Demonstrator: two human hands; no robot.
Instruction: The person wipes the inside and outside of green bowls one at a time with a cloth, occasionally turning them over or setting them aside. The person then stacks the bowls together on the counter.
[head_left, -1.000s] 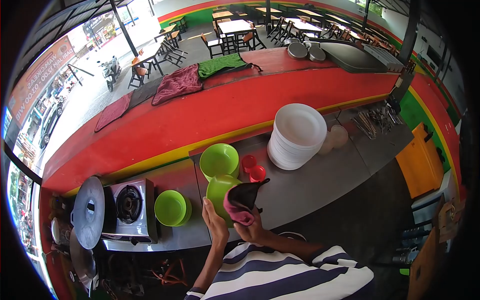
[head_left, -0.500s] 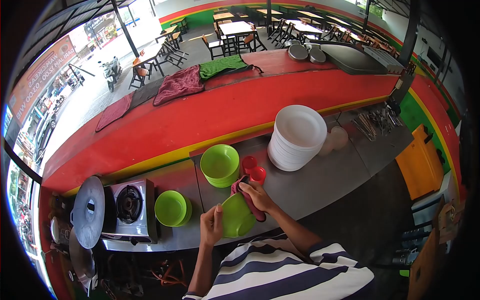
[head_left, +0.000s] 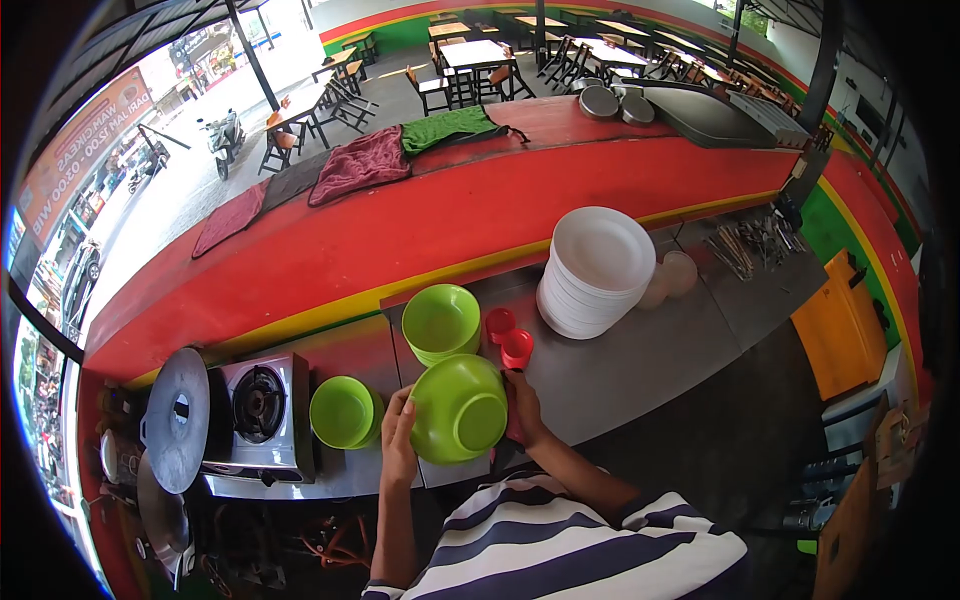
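A green bowl (head_left: 459, 410) is held up over the counter's front edge, its underside and foot ring facing me. My left hand (head_left: 399, 437) is closed on its left rim. On the right side, my right hand (head_left: 526, 408) is closed on a dark red cloth (head_left: 515, 428) pressed to the bowl; the bowl hides part of the cloth and fingers. Just behind stands a stack of green bowls (head_left: 440, 320), with a second, lower stack of green bowls (head_left: 344, 413) to the left. Two red cups (head_left: 516, 347) sit near my right hand.
A tall stack of white plates (head_left: 597, 270) stands on the metal counter (head_left: 610, 385). Farther right lies loose cutlery (head_left: 745, 247). At left are a gas stove (head_left: 262, 410) and a large round metal lid (head_left: 180, 420). Cloths (head_left: 360, 168) drape over the red ledge (head_left: 450, 215).
The bowl has been turned so its underside faces me and raised slightly. My right hand and the cloth have moved from above the rim to the bowl's right side, partly behind it.
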